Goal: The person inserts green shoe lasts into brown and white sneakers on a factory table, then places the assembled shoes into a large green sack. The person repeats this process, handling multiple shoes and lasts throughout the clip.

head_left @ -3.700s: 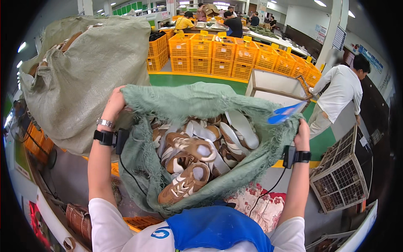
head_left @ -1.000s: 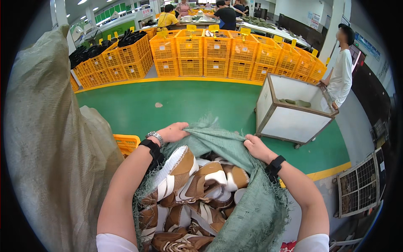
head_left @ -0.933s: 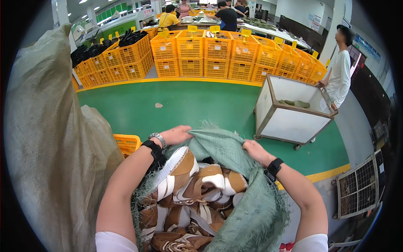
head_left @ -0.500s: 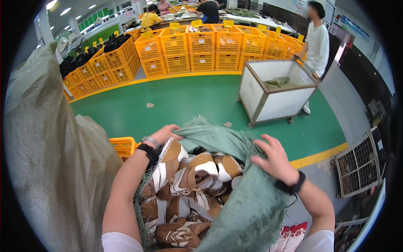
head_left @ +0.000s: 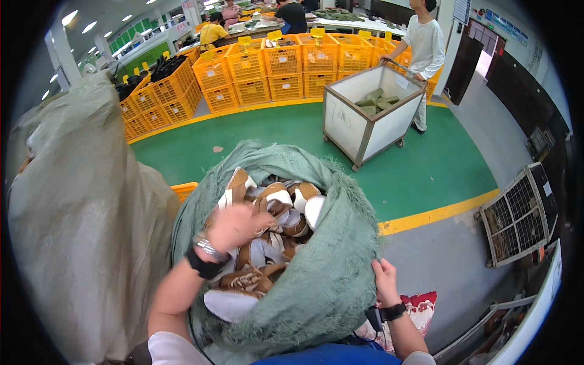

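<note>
The left hand (head_left: pixel 234 226) is over the mouth of a green sack (head_left: pixel 331 261), palm down, its fingers reaching rightward above the shoes (head_left: pixel 272 201). They are blurred, so I cannot tell whether they are spread or pressed together, or whether they touch a shoe.

The shoes, brown and white, lie heaped in the sack beneath those fingers and beyond their tips. One, just below the left hand, turns its pale sole (head_left: pixel 231 304) outward at the near rim.

The right hand (head_left: pixel 385 281) is at the sack's right flank, its fingertips against the cloth; I cannot tell whether they pinch a fold. Below these fingers lies a floral cloth (head_left: pixel 423 313), red and white.

Left of the left fingers stands a big beige bag (head_left: pixel 91 231), with part of an orange crate (head_left: pixel 184 190) showing between it and the sack. Well beyond both hands' fingers, a person (head_left: pixel 426 45) in white holds a cart (head_left: pixel 347 115) bearing green pieces (head_left: pixel 377 100). Farther off stand stacked crates (head_left: pixel 283 61). Right of the right fingers is a barred box (head_left: pixel 517 219).
</note>
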Tool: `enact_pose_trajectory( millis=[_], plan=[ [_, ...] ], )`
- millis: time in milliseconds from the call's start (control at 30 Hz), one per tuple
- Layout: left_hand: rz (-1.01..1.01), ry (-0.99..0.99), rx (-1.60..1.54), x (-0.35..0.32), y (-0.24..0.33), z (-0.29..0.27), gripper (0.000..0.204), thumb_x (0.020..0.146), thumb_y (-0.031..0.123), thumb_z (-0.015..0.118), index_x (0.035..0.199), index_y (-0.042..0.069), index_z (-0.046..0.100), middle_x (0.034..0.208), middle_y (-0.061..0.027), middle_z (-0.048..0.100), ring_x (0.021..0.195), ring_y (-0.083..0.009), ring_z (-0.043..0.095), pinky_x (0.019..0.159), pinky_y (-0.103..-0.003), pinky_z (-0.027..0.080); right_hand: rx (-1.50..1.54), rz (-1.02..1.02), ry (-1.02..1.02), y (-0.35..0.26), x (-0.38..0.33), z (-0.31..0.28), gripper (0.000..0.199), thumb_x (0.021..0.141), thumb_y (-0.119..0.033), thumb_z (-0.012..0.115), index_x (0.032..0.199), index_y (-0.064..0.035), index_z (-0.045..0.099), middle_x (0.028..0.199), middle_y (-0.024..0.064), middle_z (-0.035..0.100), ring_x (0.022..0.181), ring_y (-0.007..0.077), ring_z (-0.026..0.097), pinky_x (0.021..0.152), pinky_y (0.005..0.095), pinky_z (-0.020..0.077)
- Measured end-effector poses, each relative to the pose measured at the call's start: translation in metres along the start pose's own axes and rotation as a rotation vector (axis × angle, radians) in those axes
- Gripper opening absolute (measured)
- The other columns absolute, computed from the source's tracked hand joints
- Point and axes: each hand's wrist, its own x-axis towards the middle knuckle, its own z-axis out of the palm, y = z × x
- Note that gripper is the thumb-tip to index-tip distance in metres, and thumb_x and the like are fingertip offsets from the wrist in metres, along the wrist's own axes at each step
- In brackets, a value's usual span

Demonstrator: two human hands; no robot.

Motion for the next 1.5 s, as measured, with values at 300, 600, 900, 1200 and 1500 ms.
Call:
enact_pose_trajectory(
  millis=[300, 600, 900, 1200, 1500],
  plan=[
    [0.268, 0.065, -0.202, -0.036, 0.097, 0.019, 0.038, 0.086, 0.024, 0.052, 0.118, 0.003, 0.054, 0.101, -0.0242, 0.062, 0.092, -0.0382, 0.061, 0.081, -0.044, 0.049, 0.024, -0.019, -0.306, -0.018, 0.008, 0.027, 0.018, 0.095, -0.015, 0.052, 0.097, -0.0003, 0.062, 0.09, 0.0026, 0.066, 0.078, 0.0106, 0.059, 0.071, 0.026, 0.0479],
    [0.195, -0.599, -0.29, -0.052, 0.283, 0.016, 0.056, 0.084, 0.013, 0.048, 0.13, -0.015, 0.034, 0.105, -0.0273, 0.06, 0.091, -0.0367, 0.063, 0.072, -0.041, 0.052, 0.567, 0.189, -0.554, -0.058, -0.03, -0.011, 0.044, 0.097, -0.033, 0.048, 0.127, -0.001, 0.048, 0.122, 0.0108, 0.058, 0.111, 0.0208, 0.055, 0.094, 0.0351, 0.044],
    [0.119, -0.2, 0.024, -0.184, 0.345, 0.041, 0.082, 0.072, 0.025, 0.071, 0.143, 0.018, 0.031, 0.132, -0.0143, 0.041, 0.115, -0.0345, 0.046, 0.079, -0.045, 0.05, -0.858, -0.482, 0.019, 0.002, -0.039, -0.062, 0.044, 0.073, -0.035, 0.068, 0.093, 0.0039, 0.063, 0.099, 0.0286, 0.06, 0.097, 0.0439, 0.055, 0.084, 0.0445, 0.0458],
    [-0.262, -0.054, -0.353, -0.297, 0.254, 0.007, 0.079, 0.069, 0.028, 0.074, 0.135, 0.008, 0.038, 0.132, -0.0175, 0.046, 0.116, -0.0327, 0.05, 0.094, -0.039, 0.044, 0.845, 0.44, -0.37, 0.05, -0.071, -0.068, 0.033, 0.096, -0.018, 0.044, 0.126, -0.0037, 0.047, 0.126, 0.0146, 0.054, 0.111, 0.0281, 0.055, 0.097, 0.0462, 0.043],
    [-0.552, -0.031, -1.436, -0.275, 0.146, -0.049, 0.054, 0.079, 0.018, 0.058, 0.129, 0.001, 0.044, 0.114, -0.0161, 0.059, 0.099, -0.019, 0.061, 0.087, -0.032, 0.051, 0.829, 0.448, -0.432, 0.056, -0.06, -0.053, 0.042, 0.096, -0.024, 0.033, 0.122, 0.0032, 0.051, 0.127, 0.021, 0.053, 0.119, 0.0343, 0.05, 0.104, 0.0492, 0.0375]
  ],
)
